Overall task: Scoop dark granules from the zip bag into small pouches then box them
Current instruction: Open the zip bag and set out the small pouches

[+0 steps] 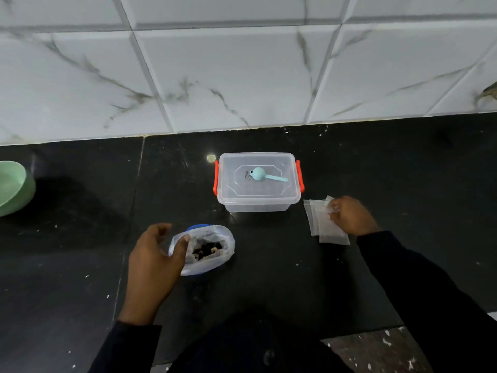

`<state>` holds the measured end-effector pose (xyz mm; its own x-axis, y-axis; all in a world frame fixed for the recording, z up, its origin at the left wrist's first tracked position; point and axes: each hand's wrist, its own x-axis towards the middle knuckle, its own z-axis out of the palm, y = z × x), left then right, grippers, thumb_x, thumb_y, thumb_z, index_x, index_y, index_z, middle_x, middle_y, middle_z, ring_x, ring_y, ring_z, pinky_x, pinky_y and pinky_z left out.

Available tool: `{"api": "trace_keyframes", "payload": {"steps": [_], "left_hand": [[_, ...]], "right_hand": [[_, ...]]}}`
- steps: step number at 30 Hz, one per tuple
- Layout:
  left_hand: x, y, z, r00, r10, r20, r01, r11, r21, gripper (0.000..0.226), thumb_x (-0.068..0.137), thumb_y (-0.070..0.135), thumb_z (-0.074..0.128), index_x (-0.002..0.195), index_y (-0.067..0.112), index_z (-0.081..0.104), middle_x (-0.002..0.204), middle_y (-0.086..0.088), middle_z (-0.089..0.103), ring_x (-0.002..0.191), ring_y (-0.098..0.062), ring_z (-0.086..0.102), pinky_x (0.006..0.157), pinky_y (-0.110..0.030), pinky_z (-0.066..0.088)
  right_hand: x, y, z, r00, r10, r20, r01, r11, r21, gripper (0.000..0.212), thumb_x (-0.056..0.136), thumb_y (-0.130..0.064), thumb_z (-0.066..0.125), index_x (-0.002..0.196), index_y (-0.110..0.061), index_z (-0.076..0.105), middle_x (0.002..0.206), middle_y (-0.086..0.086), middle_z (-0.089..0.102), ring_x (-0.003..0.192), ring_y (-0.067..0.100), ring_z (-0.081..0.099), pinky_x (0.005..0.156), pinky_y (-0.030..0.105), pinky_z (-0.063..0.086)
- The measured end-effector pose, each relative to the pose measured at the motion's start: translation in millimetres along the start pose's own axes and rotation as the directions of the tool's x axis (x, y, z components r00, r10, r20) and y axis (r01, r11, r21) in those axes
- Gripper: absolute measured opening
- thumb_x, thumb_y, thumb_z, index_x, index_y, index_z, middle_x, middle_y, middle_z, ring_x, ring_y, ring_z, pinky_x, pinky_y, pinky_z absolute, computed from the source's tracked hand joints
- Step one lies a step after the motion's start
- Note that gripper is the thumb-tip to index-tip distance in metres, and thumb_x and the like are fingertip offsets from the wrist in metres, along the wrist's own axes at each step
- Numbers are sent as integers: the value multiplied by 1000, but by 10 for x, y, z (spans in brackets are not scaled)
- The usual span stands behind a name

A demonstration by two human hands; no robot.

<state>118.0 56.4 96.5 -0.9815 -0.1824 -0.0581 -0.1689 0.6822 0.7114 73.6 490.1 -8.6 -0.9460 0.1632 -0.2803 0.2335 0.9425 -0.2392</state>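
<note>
A clear zip bag (212, 254) with a blue rim stands open on the black counter, dark granules visible inside. My left hand (153, 259) holds its left edge, thumb on the rim. Behind it sits a clear plastic box (258, 197) with orange clips and its lid on. A light-blue scoop (262, 175) lies on the lid beside a few dark specks. To the right, several small translucent pouches (326, 227) lie in a loose stack. My right hand (349, 215) pinches the top edge of one of them.
A pale green bowl (13, 187) sits at the far left edge of the counter. A white marble-tiled wall (242, 71) rises behind the box. The counter's front edge runs near my body, with speckled floor at lower right.
</note>
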Motion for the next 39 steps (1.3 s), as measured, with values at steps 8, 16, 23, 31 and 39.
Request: {"api": "trace_keyframes", "payload": {"steps": [8,16,23,31,39], "left_hand": [[-90,44,-7,999,30,22,-30,999,-14,27,85,24,71,109,16,63,104,1,66,94,-11,58,71,-20,41],[-126,284,-97,982,146,120,-136,987,-89,12,86,22,71,94,29,66,89,16,68,84,-8,67,67,-14,46],[-271,744,-171,830,389,399,-179,864,-471,22,81,33,78,96,18,71,95,3,74,89,-11,71,81,-21,55],[-174,782,-11,338,601,724,136,730,-669,81,72,37,82,126,-11,46,117,-8,63,113,-18,58,97,-26,42],[-312,648,25,342,563,753,503,567,-652,74,75,39,80,128,-4,53,111,-15,63,102,-28,61,91,-35,49]], "right_hand": [[-103,-45,-64,996,-17,-85,23,997,68,7,87,-16,63,90,-17,70,95,5,66,87,24,62,77,38,51],[-466,-402,-554,984,-168,-50,173,978,118,9,87,-18,67,81,-25,65,83,-11,64,73,3,59,63,19,44],[-1223,-1299,-1185,799,-600,38,593,797,118,4,86,-23,65,88,-25,63,79,-24,54,71,-10,53,65,6,36],[-1693,-1913,-1196,568,-813,-127,778,481,404,24,79,2,69,99,-9,72,98,-2,67,87,1,61,79,12,46],[-1832,-1936,-1149,641,-744,-188,722,503,475,5,80,-8,72,83,-10,68,83,-2,67,72,12,63,62,33,50]]}}
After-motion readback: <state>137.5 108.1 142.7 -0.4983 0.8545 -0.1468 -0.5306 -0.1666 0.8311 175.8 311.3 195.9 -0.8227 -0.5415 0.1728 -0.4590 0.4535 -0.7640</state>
